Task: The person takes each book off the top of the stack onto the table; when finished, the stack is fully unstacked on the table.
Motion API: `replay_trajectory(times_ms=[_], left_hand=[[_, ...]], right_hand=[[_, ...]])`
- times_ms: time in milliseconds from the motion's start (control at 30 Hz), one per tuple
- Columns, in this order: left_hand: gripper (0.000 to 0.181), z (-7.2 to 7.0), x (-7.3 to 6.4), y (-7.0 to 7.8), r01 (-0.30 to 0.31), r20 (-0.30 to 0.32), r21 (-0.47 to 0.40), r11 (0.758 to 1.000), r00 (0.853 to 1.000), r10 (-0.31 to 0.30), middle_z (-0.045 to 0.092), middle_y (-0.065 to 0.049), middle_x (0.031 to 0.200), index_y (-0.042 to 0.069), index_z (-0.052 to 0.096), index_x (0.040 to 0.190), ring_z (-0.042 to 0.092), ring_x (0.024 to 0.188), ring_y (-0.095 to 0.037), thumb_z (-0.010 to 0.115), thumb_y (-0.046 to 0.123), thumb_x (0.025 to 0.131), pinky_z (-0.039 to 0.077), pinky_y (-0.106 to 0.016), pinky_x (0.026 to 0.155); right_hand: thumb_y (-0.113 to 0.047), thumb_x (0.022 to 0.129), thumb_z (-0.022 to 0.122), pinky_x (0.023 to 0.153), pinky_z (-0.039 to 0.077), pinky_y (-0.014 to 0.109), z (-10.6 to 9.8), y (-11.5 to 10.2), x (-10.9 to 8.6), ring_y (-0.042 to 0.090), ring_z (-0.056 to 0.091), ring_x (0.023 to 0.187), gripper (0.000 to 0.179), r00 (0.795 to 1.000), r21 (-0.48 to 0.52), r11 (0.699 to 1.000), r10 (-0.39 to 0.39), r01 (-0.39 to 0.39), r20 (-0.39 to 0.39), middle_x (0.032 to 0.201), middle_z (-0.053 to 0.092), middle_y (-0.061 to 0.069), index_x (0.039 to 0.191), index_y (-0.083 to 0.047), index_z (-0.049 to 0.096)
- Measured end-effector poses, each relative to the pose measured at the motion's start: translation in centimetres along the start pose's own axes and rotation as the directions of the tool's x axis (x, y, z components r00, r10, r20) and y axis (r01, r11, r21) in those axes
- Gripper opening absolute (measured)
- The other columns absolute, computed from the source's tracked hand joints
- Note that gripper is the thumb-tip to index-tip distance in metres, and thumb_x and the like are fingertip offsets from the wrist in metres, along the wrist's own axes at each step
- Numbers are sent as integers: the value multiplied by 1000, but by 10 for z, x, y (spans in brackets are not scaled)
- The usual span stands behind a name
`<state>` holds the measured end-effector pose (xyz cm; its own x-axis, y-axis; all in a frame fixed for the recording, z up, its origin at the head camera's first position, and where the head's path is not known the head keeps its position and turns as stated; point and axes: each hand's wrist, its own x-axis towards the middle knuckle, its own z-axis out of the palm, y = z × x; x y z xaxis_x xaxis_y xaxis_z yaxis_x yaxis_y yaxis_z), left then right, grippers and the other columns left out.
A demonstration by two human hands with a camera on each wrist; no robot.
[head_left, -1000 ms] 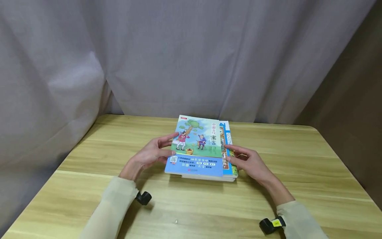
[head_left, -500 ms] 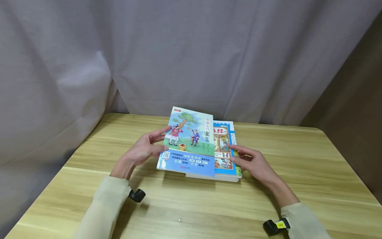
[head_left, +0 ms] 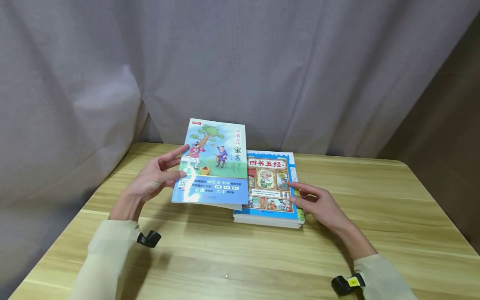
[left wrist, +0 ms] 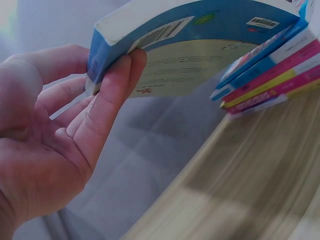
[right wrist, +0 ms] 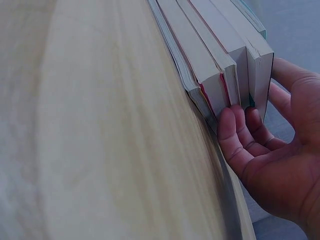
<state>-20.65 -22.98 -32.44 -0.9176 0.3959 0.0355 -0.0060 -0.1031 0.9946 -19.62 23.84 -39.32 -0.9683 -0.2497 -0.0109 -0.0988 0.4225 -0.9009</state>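
Book (head_left: 213, 166) raised above surface (head_left: 202, 254), left edge pinched between thumb and fingers of left hand (head_left: 151, 179); just beside, stack of books (head_left: 271, 189), right hand (head_left: 318, 206) curled lightly over its right edge; behind, grey curtain (head_left: 240, 75).

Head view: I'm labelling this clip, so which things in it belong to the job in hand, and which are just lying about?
In the job:
tree-cover book, held by the left hand
book stack, touched by the right hand

Lying about or backdrop:
pale speck
wooden table
grey curtain
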Motion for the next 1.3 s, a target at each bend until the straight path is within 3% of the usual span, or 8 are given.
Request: replay_trajectory(times_ms=[233,400,633,933,1300], left_hand=[[81,-23,-16,5,-13,-20,13,1000,1000,13,70,0,131,6,23,168,77,105,-20,61,-12,99,66,-33,81],[82,-36,-25,8,-2,-58,41,999,998,5,71,2,130,5,22,169,77,104,-20,62,-11,99,66,-35,81],[81,-57,-35,11,48,-124,80,996,992,-37,71,4,128,10,25,169,77,102,-19,65,-6,100,66,-35,81],[86,-80,-43,3,151,-184,130,980,975,-126,69,11,127,14,21,170,76,104,-16,69,2,101,66,-34,86],[84,-111,-51,-11,234,-147,144,962,966,-213,73,12,123,10,16,170,77,101,-18,66,1,103,66,-34,84]], right_hand=[[-35,101,74,66,58,28,1,1,1,23,56,98,55,1000,-23,1000,-4,4,-6,125,56,17,151,-14,60],[-35,101,74,66,58,28,1,4,1,21,57,94,55,1000,-26,1000,-4,4,-15,117,53,14,150,-14,61],[-35,101,74,65,57,27,0,5,1,21,56,93,55,1000,-32,999,1,-1,-20,116,52,14,150,-15,61],[-38,101,73,68,58,27,1,3,2,26,55,102,57,1000,-41,999,16,-17,-16,122,53,16,151,-16,60],[-39,101,73,68,57,27,2,2,2,25,55,101,56,1000,-48,999,22,-23,-17,121,52,15,151,-18,60]])
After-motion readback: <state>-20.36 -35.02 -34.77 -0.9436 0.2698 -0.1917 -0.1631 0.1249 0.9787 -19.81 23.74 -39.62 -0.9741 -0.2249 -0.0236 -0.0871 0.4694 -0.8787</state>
